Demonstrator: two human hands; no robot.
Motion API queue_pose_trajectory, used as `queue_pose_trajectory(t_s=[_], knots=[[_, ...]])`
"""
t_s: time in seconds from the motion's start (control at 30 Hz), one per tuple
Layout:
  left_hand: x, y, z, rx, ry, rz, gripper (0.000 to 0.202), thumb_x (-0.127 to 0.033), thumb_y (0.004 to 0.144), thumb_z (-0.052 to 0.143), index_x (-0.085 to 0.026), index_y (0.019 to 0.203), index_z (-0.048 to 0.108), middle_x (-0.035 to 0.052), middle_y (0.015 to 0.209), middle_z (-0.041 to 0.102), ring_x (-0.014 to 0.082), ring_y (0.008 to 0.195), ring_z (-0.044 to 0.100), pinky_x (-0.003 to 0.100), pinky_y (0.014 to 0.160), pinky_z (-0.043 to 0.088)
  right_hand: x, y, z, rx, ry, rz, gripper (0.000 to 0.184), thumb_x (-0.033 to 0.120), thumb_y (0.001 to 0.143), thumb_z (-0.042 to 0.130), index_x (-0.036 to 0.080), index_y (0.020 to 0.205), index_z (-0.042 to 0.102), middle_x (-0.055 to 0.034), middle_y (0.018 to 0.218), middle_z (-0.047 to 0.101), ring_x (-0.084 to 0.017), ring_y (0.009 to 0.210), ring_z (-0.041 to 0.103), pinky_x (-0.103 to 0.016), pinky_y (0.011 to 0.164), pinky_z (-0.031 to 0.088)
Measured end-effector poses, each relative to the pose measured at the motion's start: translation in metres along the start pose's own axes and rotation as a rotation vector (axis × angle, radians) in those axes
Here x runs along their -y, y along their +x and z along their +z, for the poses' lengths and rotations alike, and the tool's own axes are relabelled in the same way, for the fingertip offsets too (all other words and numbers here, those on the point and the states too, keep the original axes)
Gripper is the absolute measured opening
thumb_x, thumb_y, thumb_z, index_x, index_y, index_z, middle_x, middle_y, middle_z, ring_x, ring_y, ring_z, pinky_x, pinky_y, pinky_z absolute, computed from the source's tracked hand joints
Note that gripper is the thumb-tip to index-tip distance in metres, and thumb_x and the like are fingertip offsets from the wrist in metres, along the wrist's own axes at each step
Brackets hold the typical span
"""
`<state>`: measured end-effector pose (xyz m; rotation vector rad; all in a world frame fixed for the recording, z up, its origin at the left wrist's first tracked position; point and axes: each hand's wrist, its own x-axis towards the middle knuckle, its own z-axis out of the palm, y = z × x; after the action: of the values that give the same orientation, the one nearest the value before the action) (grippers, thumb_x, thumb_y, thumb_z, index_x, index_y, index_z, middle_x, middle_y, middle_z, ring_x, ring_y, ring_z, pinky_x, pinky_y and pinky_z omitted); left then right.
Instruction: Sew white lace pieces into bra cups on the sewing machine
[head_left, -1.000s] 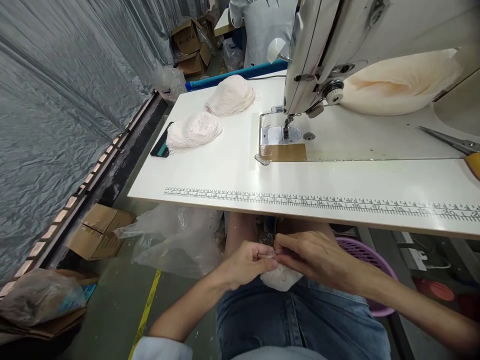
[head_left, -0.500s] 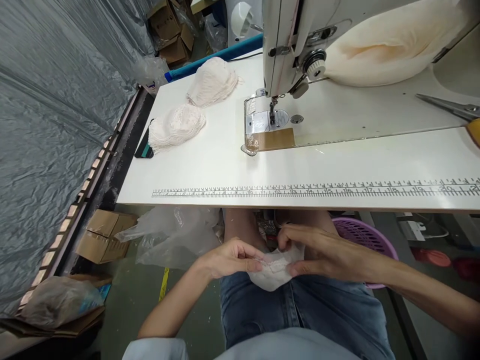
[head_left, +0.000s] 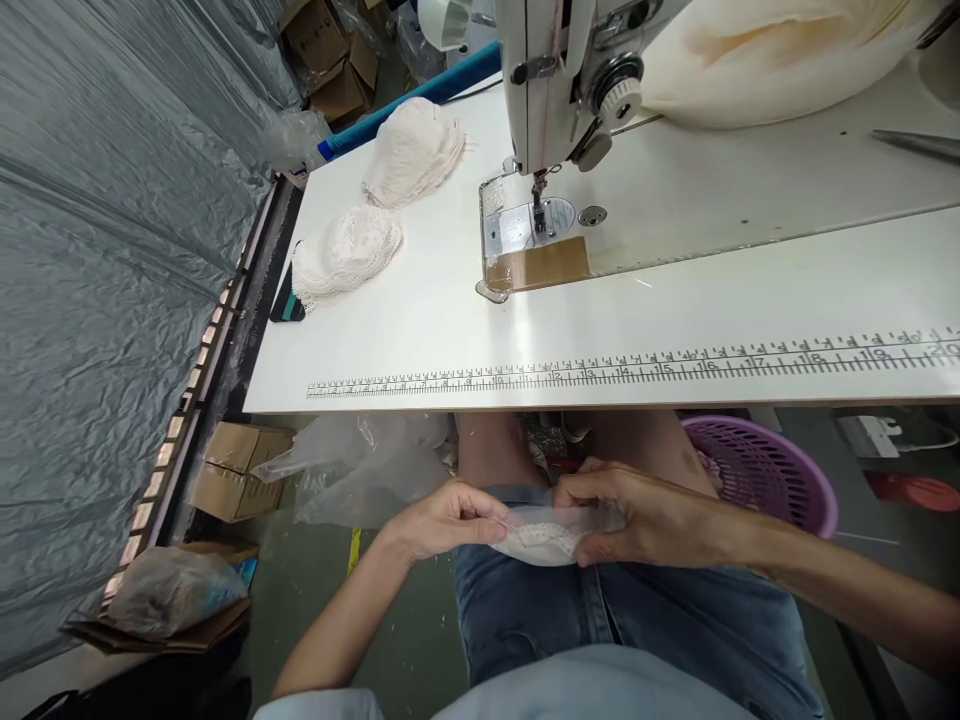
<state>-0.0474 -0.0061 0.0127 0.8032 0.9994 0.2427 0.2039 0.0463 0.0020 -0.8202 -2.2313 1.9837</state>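
Above my lap, a white lace-trimmed bra cup (head_left: 541, 545) with a sheer edge is stretched between both hands. My left hand (head_left: 463, 517) pinches its left end between thumb and fingers. On the other side, my right hand (head_left: 616, 512) grips the right end, thumb below and fingers above. Two stacks of pale cups lie on the sewing table: a lace-edged stack (head_left: 346, 252) in front and a plainer stack (head_left: 416, 152) behind it. The sewing machine (head_left: 536, 90) stands beyond my hands, its needle over the metal plate.
A printed ruler (head_left: 600, 372) runs along the front edge of the white table (head_left: 405, 330). Scissors (head_left: 919, 145) and a cream fabric bundle (head_left: 780, 65) are at the right. Below are a purple basket (head_left: 780, 480), plastic bags (head_left: 367, 470) and a cardboard box (head_left: 236, 470).
The cup has been tilted and drawn out flatter between my hands, with its lace edge showing as a longer line. My view has shifted slightly. Both hands keep their hold.
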Motion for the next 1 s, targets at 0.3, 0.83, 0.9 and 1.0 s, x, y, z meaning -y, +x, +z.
queue_pose_trajectory(t_s=[0.3, 0.83, 0.9, 1.0], knots=[[-0.016, 0.013, 0.014, -0.062, 0.368, 0.025, 0.032, -0.033, 0.062, 0.078, -0.01, 0.085, 0.075, 0.0003, 0.065, 0.066, 0.0096, 0.058, 0.053, 0.018, 0.056, 0.04, 0.003, 0.013, 0.003, 0.09, 0.09, -0.032, 0.017, 0.032, 0.079, 0.06, 0.016, 0.074, 0.063, 0.0018, 0.065, 0.056, -0.013, 0.062, 0.049, -0.025, 0.058, 0.035], [0.002, 0.004, 0.009, -0.122, 0.141, -0.052, 0.035, -0.04, 0.064, 0.077, -0.011, 0.084, 0.075, 0.0046, 0.073, 0.071, 0.011, 0.064, 0.059, 0.02, 0.063, 0.045, -0.009, 0.011, 0.004, 0.127, -0.023, -0.036, 0.021, 0.035, 0.079, 0.059, 0.016, 0.076, 0.067, 0.0007, 0.065, 0.054, -0.015, 0.064, 0.049, -0.025, 0.058, 0.033], [-0.001, 0.003, 0.01, -0.088, 0.218, -0.043, 0.034, -0.035, 0.064, 0.078, -0.011, 0.087, 0.074, 0.0042, 0.075, 0.072, 0.0113, 0.065, 0.06, 0.019, 0.062, 0.045, -0.008, 0.013, 0.006, 0.15, -0.022, -0.042, 0.022, 0.036, 0.078, 0.06, 0.016, 0.072, 0.065, 0.0014, 0.063, 0.051, -0.014, 0.062, 0.048, -0.024, 0.055, 0.031], [-0.007, 0.005, 0.014, -0.058, 0.318, -0.039, 0.035, -0.03, 0.062, 0.079, -0.013, 0.092, 0.074, 0.0036, 0.08, 0.073, 0.0126, 0.069, 0.062, 0.019, 0.063, 0.046, -0.009, 0.016, 0.007, 0.153, -0.045, -0.054, 0.023, 0.036, 0.077, 0.061, 0.015, 0.067, 0.063, 0.0019, 0.062, 0.047, -0.013, 0.062, 0.047, -0.023, 0.053, 0.029]])
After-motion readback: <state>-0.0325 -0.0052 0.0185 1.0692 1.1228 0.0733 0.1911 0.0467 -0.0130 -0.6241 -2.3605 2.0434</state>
